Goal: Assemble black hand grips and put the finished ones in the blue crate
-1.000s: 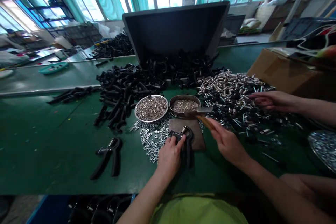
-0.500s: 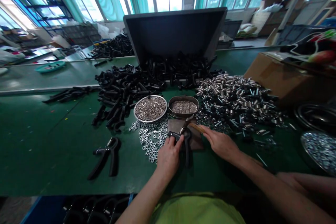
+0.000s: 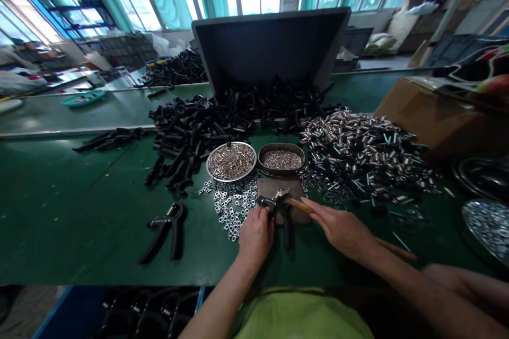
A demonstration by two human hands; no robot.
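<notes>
My left hand (image 3: 256,235) is closed on a black plastic spring clamp (image 3: 287,230), holding it against a flat metal plate (image 3: 267,184). A hammer (image 3: 300,205) with a wooden handle is gripped in my right hand (image 3: 344,230). Its head is down at the clamp's joint; whether it touches is hard to tell. Left of my left hand lies another black clamp (image 3: 177,233), its two handles spread. Loose nuts (image 3: 228,212) are scattered beside the plate. Behind it stand a round dish (image 3: 254,168) of small metal pins and an oval tin (image 3: 281,172) of tiny metal parts.
Black clamp parts (image 3: 191,132) are heaped at the back left, before a tipped grey bin (image 3: 274,16). Metal sleeves and pins (image 3: 366,153) form a pile at right, near a cardboard box (image 3: 421,116). A blue crate (image 3: 63,315) with clamps sits below the table edge.
The hammer head has come down onto or close to the clamp's joint. My left hand stays at the clamp. The whole view has shifted slightly.
</notes>
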